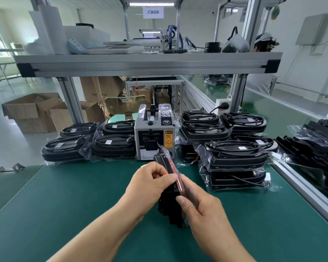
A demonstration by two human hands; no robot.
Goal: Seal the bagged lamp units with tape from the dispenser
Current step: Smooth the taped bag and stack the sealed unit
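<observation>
Bag closing is in hand: 1 bagged lamp unit (168, 208), gripped on edge by the right hand (202, 207), has its flap pinched by the left hand (150, 184). A strip from the tape dispenser (153, 133) is likely needed next.

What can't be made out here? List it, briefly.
Head view only.
1. Held lamp unit: middle hidden by left hand and right hand; any tape piece on it unclear.
2. Print on dispenser caution label: too small.
3. Right-side bagged units: cut off by the frame edge.
</observation>
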